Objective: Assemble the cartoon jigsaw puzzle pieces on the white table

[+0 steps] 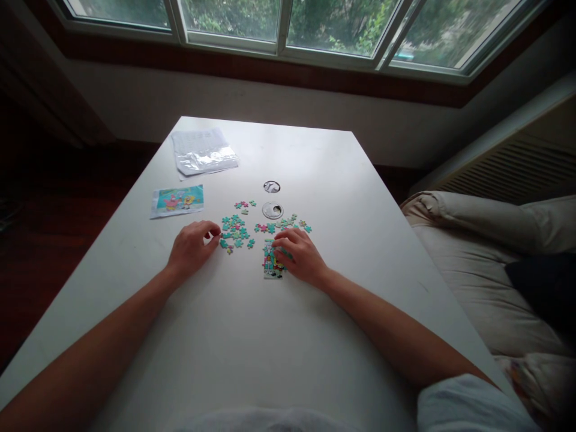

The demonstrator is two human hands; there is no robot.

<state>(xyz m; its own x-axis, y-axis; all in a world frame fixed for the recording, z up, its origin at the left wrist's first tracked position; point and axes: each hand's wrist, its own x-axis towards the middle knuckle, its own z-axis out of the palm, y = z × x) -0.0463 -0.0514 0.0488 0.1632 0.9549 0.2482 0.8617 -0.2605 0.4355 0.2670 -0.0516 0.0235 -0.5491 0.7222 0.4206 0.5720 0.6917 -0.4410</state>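
While the left hand [188,247] bends thumb and forefinger toward each other at the loose puzzle pieces [243,233], I cannot tell whether they pinch one; the right hand [302,257], fingers bent and slightly spread, partly covers the joined puzzle section [269,267]; pieces and section lie on the white table [270,336]

Home, by look of it, likely living room. Wide sliding window [282,30] at 12 o'clock, dark wooden trim [270,67] beneath, leafy trees [342,27] outside. Beige padded sofa [477,258] at 3 o'clock, dark cloth or cushion [542,288] on it. Slatted panel [517,156] at 2 o'clock. Dark reddish wood floor [67,222] at 9 o'clock. Plain white table [252,348] in centre, cartoon jigsaw pieces [234,227] on top: household pastime. Daylight from window, room itself dim.
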